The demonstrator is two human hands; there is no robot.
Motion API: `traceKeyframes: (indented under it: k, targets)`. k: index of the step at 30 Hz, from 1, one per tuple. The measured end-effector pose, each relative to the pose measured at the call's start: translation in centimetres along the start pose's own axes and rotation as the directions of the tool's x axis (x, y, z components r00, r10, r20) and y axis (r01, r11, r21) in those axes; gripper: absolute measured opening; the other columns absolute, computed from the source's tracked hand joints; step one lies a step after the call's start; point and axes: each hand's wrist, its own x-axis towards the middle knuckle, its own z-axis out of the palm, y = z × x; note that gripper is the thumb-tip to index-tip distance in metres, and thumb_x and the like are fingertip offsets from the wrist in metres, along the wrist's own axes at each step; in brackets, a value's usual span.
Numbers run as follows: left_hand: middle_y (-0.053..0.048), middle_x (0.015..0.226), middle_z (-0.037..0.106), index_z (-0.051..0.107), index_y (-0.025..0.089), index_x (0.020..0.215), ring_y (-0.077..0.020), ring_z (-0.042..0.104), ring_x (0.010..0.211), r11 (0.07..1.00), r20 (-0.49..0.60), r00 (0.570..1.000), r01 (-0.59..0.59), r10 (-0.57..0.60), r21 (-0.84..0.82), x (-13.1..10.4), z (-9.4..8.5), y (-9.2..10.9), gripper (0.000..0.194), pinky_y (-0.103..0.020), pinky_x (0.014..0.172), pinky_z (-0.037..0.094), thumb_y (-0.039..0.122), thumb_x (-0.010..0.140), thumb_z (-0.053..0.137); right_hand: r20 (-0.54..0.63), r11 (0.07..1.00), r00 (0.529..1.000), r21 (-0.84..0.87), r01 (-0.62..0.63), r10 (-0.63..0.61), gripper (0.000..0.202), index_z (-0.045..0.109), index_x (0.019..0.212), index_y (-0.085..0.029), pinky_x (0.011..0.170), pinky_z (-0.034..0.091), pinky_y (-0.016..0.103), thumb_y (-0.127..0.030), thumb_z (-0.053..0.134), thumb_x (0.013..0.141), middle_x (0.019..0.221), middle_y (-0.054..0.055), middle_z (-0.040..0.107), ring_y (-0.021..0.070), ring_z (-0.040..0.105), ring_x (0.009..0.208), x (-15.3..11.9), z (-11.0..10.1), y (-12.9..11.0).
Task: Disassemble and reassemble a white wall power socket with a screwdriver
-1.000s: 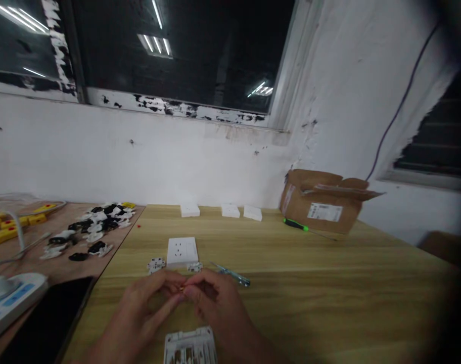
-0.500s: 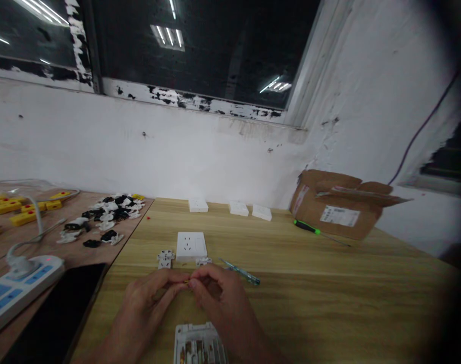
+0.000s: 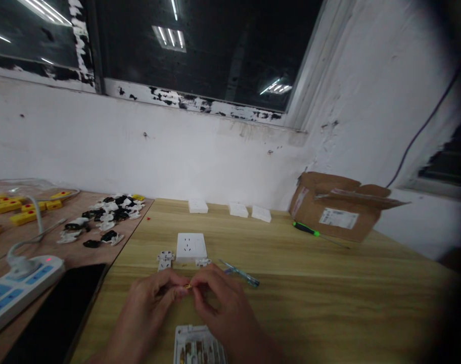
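Observation:
Between my hands is a small brass-coloured metal part (image 3: 187,286), too small to make out in detail. My left hand (image 3: 149,303) pinches it between thumb and fingertips. My right hand (image 3: 226,303) meets its other end, fingertips drawn close together. Just beyond my fingers lie a white socket panel (image 3: 191,246), a small white socket insert (image 3: 165,260) and another small white piece (image 3: 203,262), partly covered by my right hand. Close to my wrists rests an open white housing (image 3: 194,333) with metal strips inside; my right forearm hides part of it.
A clear-handled screwdriver (image 3: 241,274) lies right of my hands. A green-black screwdriver (image 3: 306,228) lies by a cardboard box (image 3: 332,207). White panels (image 3: 238,210) line the wall. Leftward are a power strip (image 3: 44,273), a black flat slab (image 3: 56,313) and loose black-and-white parts (image 3: 117,208).
The brass part shows more plainly between my fingertips, as my right fingers have shifted slightly. Both hands stay at nearly the same spot; the view has moved a little.

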Motion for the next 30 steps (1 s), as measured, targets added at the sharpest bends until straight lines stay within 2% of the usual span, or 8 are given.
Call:
traceKeyframes:
  k: [3, 5, 7, 13, 17, 20, 23, 30]
  targets:
    - [-0.002, 0.085, 0.077, 0.074, 0.020, 0.090, -0.0176, 0.072, 0.079, 1.000, -0.027, 1.000, 0.009, -0.009, -0.009, 0.0, -0.1, -0.2, 0.017, -0.021, 0.069, 0.054, 0.030, 0.090, 0.061, -0.046, 0.993, 0.993, 0.052, -0.103, 0.106, 0.014, 0.059, 0.086, -0.021, 0.068, 0.047, 0.025, -0.009, 0.057, 0.080, 0.081, 0.000, 0.062, 0.0136, 0.060, 0.073, 0.2, -0.2, -0.5]
    - [-0.002, 0.084, 0.077, 0.074, 0.020, 0.088, -0.0179, 0.072, 0.078, 1.000, -0.027, 1.000, -0.001, 0.001, -0.008, 0.0, -0.1, -0.4, 0.017, -0.021, 0.068, 0.055, 0.031, 0.090, 0.061, -0.032, 0.984, 0.986, 0.080, -0.159, 0.162, 0.006, 0.061, 0.082, -0.021, 0.066, 0.046, 0.024, -0.015, 0.059, 0.085, 0.077, 0.000, 0.063, 0.0132, 0.060, 0.071, 0.3, -0.2, -0.7]
    - [-0.002, 0.084, 0.077, 0.074, 0.021, 0.087, -0.0182, 0.072, 0.077, 1.000, -0.030, 0.999, -0.016, 0.016, 0.006, 0.0, -0.1, -0.6, 0.017, -0.021, 0.067, 0.055, 0.032, 0.090, 0.061, -0.009, 0.975, 0.980, 0.101, -0.198, 0.200, 0.010, 0.063, 0.081, -0.020, 0.065, 0.045, 0.024, -0.020, 0.058, 0.089, 0.076, 0.000, 0.065, 0.0135, 0.060, 0.072, 0.3, 0.0, -0.6]
    - [-0.002, 0.086, 0.077, 0.074, 0.022, 0.087, -0.0182, 0.073, 0.079, 0.998, -0.040, 0.997, -0.064, 0.065, 0.024, -0.2, 0.1, -0.4, 0.018, -0.021, 0.070, 0.056, 0.033, 0.090, 0.060, -0.024, 0.950, 0.969, 0.200, -0.238, 0.248, 0.007, 0.062, 0.085, -0.020, 0.069, 0.046, 0.026, -0.015, 0.058, 0.084, 0.082, 0.001, 0.065, 0.0147, 0.061, 0.076, 0.2, 0.3, -0.6]
    - [-0.002, 0.086, 0.077, 0.074, 0.022, 0.086, -0.0183, 0.073, 0.079, 0.996, -0.055, 0.995, -0.076, 0.079, 0.051, -0.4, 0.2, -0.6, 0.018, -0.021, 0.071, 0.056, 0.033, 0.091, 0.060, -0.007, 0.919, 0.952, 0.262, -0.294, 0.306, 0.006, 0.063, 0.086, -0.020, 0.068, 0.047, 0.026, -0.024, 0.059, 0.087, 0.080, 0.001, 0.065, 0.0150, 0.061, 0.074, 0.1, 0.1, -1.0]
    - [-0.001, 0.086, 0.077, 0.074, 0.023, 0.086, -0.0178, 0.073, 0.078, 0.993, -0.055, 0.993, -0.099, 0.102, 0.063, -0.4, 0.3, -1.1, 0.017, -0.019, 0.070, 0.056, 0.033, 0.090, 0.061, 0.027, 0.923, 0.946, 0.214, -0.320, 0.322, 0.009, 0.064, 0.081, -0.020, 0.067, 0.045, 0.026, -0.024, 0.059, 0.087, 0.078, 0.002, 0.064, 0.0157, 0.060, 0.075, 0.1, 0.0, -1.3]
    - [-0.002, 0.085, 0.077, 0.074, 0.023, 0.085, -0.0178, 0.073, 0.077, 0.991, -0.057, 0.991, -0.119, 0.123, 0.058, -0.3, 0.4, -1.5, 0.016, -0.019, 0.070, 0.056, 0.032, 0.090, 0.061, 0.026, 0.919, 0.950, 0.248, -0.306, 0.310, 0.004, 0.063, 0.086, -0.020, 0.071, 0.046, 0.026, -0.019, 0.059, 0.084, 0.084, 0.002, 0.065, 0.0159, 0.061, 0.078, -0.1, 0.0, -1.3]
    - [-0.001, 0.082, 0.076, 0.072, 0.022, 0.081, -0.0182, 0.073, 0.076, 0.995, -0.077, 0.993, -0.095, 0.095, 0.011, -0.5, 0.3, -0.3, 0.016, -0.020, 0.068, 0.056, 0.029, 0.089, 0.060, 0.036, 0.927, 0.948, 0.201, -0.318, 0.317, 0.012, 0.064, 0.084, -0.020, 0.071, 0.046, 0.027, -0.028, 0.058, 0.089, 0.083, 0.004, 0.066, 0.0172, 0.060, 0.079, -0.1, 0.2, -1.2]
